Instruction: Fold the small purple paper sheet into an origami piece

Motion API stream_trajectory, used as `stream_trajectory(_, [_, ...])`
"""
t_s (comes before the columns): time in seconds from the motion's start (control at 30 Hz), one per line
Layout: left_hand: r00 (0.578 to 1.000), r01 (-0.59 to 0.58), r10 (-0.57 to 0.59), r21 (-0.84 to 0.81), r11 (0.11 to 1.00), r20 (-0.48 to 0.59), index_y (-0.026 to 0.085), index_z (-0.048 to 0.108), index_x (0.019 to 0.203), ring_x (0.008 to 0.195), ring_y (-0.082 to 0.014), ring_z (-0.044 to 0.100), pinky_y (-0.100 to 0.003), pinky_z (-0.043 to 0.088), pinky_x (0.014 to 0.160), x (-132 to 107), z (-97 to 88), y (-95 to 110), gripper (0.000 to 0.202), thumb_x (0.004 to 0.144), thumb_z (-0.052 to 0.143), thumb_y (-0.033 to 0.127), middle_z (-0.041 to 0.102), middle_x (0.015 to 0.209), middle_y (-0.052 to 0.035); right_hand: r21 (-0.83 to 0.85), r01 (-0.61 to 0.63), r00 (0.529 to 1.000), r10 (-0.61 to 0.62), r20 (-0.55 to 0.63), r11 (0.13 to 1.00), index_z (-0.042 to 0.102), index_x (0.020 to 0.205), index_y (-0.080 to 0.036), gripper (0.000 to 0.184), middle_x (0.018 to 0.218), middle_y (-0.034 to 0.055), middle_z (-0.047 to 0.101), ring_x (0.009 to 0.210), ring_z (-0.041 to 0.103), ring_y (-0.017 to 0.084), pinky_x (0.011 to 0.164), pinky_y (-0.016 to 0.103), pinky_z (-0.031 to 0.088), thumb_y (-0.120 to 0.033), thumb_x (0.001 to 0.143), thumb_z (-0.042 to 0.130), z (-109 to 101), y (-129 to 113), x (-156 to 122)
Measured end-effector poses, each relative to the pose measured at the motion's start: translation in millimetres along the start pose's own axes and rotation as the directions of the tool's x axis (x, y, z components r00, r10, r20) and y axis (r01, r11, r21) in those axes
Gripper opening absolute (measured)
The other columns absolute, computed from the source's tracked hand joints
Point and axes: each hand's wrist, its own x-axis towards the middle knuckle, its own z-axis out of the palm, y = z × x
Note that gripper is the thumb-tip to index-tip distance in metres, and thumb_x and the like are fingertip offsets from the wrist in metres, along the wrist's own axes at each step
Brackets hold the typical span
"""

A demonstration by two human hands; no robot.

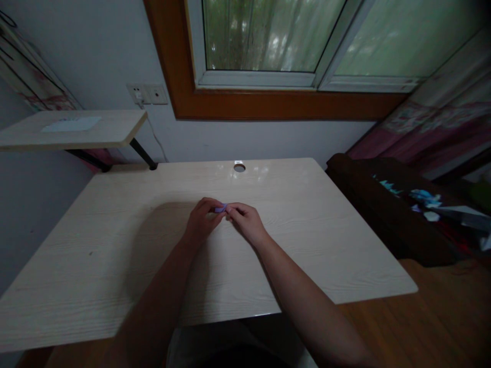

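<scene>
A small, flat purple piece (pixel 220 209), perhaps folded paper, is pinched between my two hands over the middle of the pale wood-grain desk (pixel 307 214). My left hand (pixel 201 219) grips its left end with thumb and fingers closed. On the other end, the fingertips of my right hand (pixel 247 221) are pressed together. Most of the piece is covered by the fingers, so its full shape cannot be made out. Both forearms reach in from the desk's front edge.
A raised shelf (pixel 115 134) on black legs stands at the back left, with a white sheet (pixel 72 124) on it. Near the back edge is a round cable hole (pixel 239 167). A dark brown piece of furniture (pixel 356 179) holding several items stands right of the desk.
</scene>
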Motion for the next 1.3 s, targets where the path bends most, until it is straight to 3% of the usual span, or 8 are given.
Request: stream_trajectory(1.3, [1.000,-0.029,0.029,0.004,1.000,-0.003,0.021,0.065,0.095,0.088,-0.0173,0.063,-0.032,0.057,0.079,-1.8,1.0,-5.8,0.015,0.082,0.070,0.023,0.063,0.096,-0.0055,0.022,-0.018,1.000,0.018,-0.017,1.000,0.075,0.090,-0.017,0.031,0.074,0.0042,0.070,0.066,0.059,0.015,0.064,0.026,0.046,-0.045,0.084,0.063,1.3,-1.0,-0.4])
